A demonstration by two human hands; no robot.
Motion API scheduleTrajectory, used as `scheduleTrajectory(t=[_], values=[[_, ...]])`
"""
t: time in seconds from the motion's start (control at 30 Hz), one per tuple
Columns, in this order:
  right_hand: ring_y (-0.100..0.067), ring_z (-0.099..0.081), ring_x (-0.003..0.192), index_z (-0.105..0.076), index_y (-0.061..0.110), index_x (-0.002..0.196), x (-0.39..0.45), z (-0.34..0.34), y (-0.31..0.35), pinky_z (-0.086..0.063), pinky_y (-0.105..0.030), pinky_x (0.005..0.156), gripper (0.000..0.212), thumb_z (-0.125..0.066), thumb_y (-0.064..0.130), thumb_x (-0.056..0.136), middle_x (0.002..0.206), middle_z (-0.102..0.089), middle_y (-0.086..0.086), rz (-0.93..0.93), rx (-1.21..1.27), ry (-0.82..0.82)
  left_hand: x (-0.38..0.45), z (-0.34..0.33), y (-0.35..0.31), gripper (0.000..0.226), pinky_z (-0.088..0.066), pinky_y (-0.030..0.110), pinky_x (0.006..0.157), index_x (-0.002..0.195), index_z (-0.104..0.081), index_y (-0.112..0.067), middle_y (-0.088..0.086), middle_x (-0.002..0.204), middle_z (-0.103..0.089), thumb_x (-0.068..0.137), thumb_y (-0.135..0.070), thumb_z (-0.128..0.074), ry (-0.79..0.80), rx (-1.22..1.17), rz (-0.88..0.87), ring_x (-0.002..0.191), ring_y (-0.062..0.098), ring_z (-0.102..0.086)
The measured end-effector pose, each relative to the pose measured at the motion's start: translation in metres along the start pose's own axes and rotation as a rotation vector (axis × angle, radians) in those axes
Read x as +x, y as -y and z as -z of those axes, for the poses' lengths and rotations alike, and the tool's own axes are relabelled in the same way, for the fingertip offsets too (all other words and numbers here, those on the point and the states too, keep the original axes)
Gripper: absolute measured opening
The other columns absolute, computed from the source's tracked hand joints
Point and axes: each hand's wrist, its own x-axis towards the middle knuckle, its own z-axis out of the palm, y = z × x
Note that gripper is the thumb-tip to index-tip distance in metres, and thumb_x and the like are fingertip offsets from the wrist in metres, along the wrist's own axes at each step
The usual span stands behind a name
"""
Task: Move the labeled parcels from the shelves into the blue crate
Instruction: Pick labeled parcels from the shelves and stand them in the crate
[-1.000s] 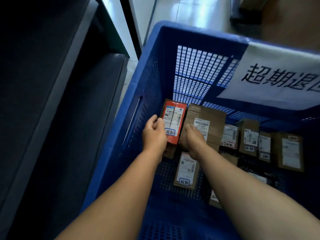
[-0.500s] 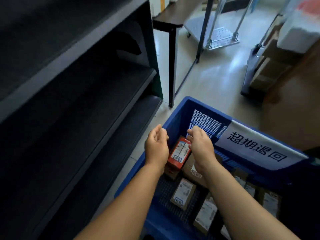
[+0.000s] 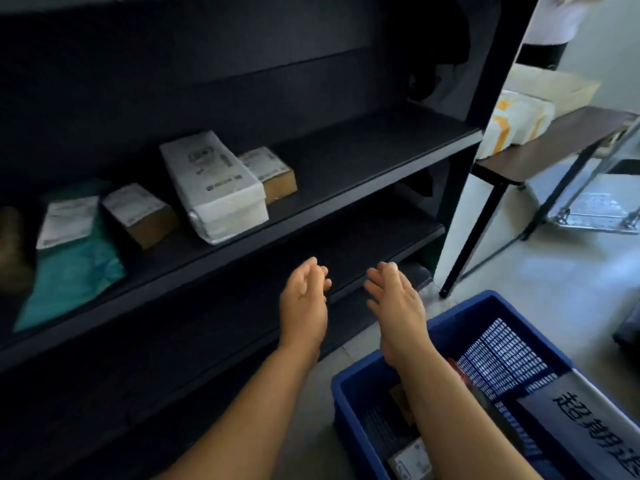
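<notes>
Hands were seen empty: the left hand (image 3: 304, 306) and right hand (image 3: 394, 303), each grip loosely open, held nothing below the dark metal shelf (image 3: 363, 157). Labeled parcels remained there; the large white wrapped parcel (image 3: 214, 185) would best be taken two-handed into the blue plastic crate (image 3: 346, 386). Label print was illegible; the crate's paper sign (image 3: 588, 424) bore Chinese characters.

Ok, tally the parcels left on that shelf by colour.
White parcel: 1
Brown cardboard boxes: 2
Teal mailer bag: 1
Total: 4, not counting a blurred brownish shape at the left edge that cannot be identified.
</notes>
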Motion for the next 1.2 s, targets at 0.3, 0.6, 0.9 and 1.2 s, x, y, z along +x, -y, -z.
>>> scheduleTrajectory(t=[0.3, 0.6, 0.9, 1.2], values=[[-0.009, -0.057, 0.112, -0.056, 0.029, 0.117, -0.041, -0.14, 0.012, -0.042, -0.036, 0.105, 0.026, -0.039, 0.04, 0.101, 0.117, -0.062, 0.01, 0.033, -0.071, 0.241, 0.015, 0.13, -0.041, 0.032, -0.048, 0.029, 0.093, 0.131, -0.053, -0.021, -0.012, 0.107, -0.064, 0.1, -0.023, -0.044, -0.235, -0.143, -0.05, 0.102, 0.005, -0.062], [-0.008, -0.059, 0.109, -0.057, 0.026, 0.122, -0.066, -0.26, 0.01, -0.042, -0.037, 0.105, 0.029, -0.042, 0.037, 0.1, 0.113, -0.064, 0.01, 0.047, -0.112, 0.415, 0.039, 0.24, -0.07, 0.023, -0.046, 0.025, 0.092, 0.12, -0.052, -0.029, -0.011, 0.11, -0.063, 0.1, -0.021, -0.045, -0.366, -0.204, -0.139, 0.103, 0.004, -0.061], [0.004, -0.064, 0.084, -0.058, 0.031, 0.089, -0.075, -0.349, -0.001, -0.048, -0.015, 0.07, 0.021, -0.042, 0.034, 0.102, 0.093, -0.067, 0.013, 0.049, -0.15, 0.505, 0.076, 0.332, -0.079, 0.03, -0.048, 0.025, 0.094, 0.125, -0.057, -0.025, -0.006, 0.118, -0.063, 0.096, -0.025, -0.055, -0.513, -0.204, -0.172, 0.105, 0.003, -0.06], [-0.01, -0.06, 0.102, -0.063, 0.029, 0.094, -0.056, -0.395, -0.018, -0.044, -0.03, 0.084, 0.016, -0.048, 0.035, 0.098, 0.106, -0.067, 0.005, 0.005, -0.217, 0.519, 0.141, 0.382, -0.048, 0.058, -0.028, 0.032, 0.113, 0.141, -0.047, -0.02, -0.002, 0.15, -0.034, 0.088, -0.036, -0.064, -0.611, 0.238, -0.068, 0.138, 0.017, -0.032]])
